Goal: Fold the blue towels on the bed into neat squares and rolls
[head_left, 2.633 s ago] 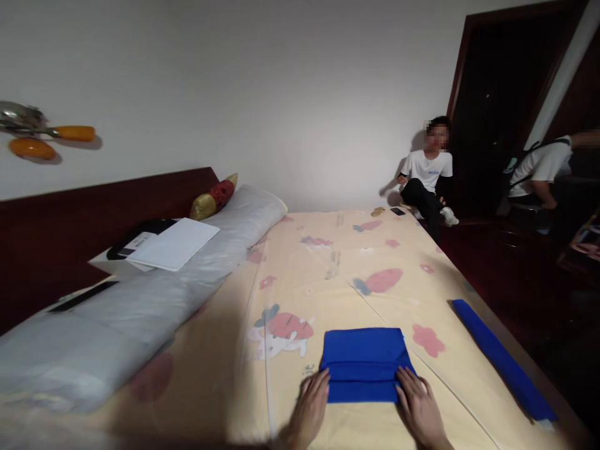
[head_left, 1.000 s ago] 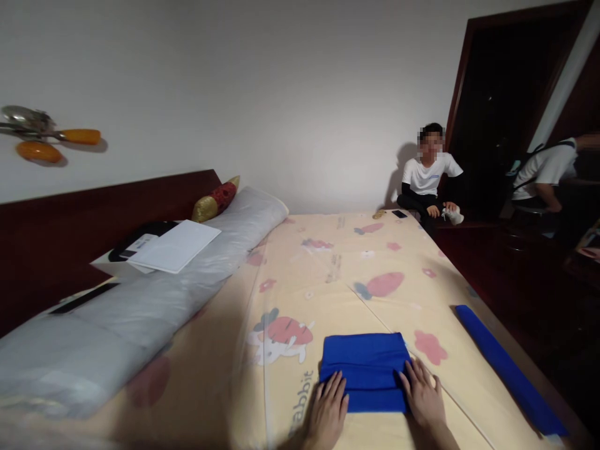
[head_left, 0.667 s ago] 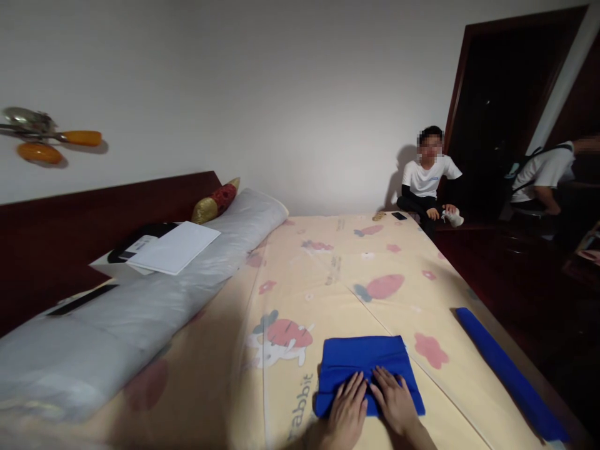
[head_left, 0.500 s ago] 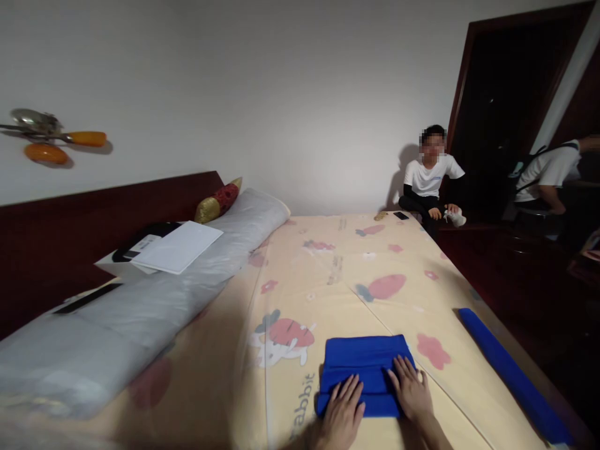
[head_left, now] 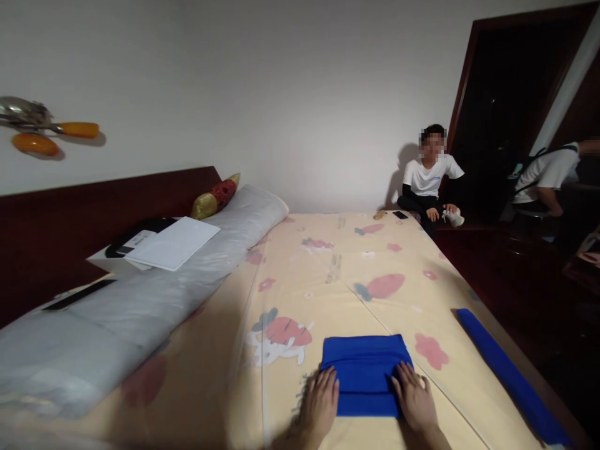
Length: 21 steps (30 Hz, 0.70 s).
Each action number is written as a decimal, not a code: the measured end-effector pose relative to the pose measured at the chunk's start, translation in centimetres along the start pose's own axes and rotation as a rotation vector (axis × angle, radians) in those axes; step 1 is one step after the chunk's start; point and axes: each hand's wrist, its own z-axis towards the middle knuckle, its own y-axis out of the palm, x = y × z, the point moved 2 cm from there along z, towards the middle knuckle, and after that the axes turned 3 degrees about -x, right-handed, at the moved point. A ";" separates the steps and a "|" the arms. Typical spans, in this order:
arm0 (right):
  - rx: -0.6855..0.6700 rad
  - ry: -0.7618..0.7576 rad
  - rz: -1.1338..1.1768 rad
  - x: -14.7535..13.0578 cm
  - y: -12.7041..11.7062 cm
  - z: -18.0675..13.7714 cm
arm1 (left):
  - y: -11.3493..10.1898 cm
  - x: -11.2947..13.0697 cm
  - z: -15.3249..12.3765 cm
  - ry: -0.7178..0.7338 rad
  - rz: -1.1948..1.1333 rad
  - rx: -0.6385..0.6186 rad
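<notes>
A folded blue cloth (head_left: 365,372) lies flat on the bed near me. My left hand (head_left: 321,403) rests open on its left edge, fingers stretched flat. At the cloth's right edge my right hand (head_left: 415,400) also lies open, fingers spread on the fabric. A second blue cloth (head_left: 509,375), a long narrow strip, lies along the bed's right edge, apart from both hands.
The bed sheet (head_left: 337,275) is pale yellow with carrot prints. A long grey bolster (head_left: 154,294) with a white box (head_left: 164,247) on it runs along the dark headboard (head_left: 70,231). A person (head_left: 429,181) sits at the far corner; another person (head_left: 544,172) bends at the right.
My hands slid together over the middle of the cloth, then spread apart again to its left and right edges. The cloth stays folded in place.
</notes>
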 end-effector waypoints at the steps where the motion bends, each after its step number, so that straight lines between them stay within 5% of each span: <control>1: 0.007 0.028 -0.019 0.8 -0.1 0.0 | -0.4 -0.9 -0.3 -0.034 0.020 0.020; 4: 0.012 0.003 0.000 0.4 -0.6 -0.3 | -0.8 -0.8 -0.3 -0.073 0.038 0.043; 9: -0.119 -0.275 0.176 -5.5 -0.6 0.0 | 0.6 4.8 1.5 0.178 -0.088 -0.068; 11: -0.146 -0.278 0.173 -5.8 -0.2 0.5 | 1.1 5.3 2.0 0.191 -0.091 -0.099; 16: 0.012 -0.031 0.030 0.9 0.0 1.0 | 0.3 0.6 1.0 0.064 0.047 0.014; 21: 0.173 -0.140 0.056 3.9 -1.3 -1.5 | -1.0 -1.4 -2.2 0.125 0.118 0.112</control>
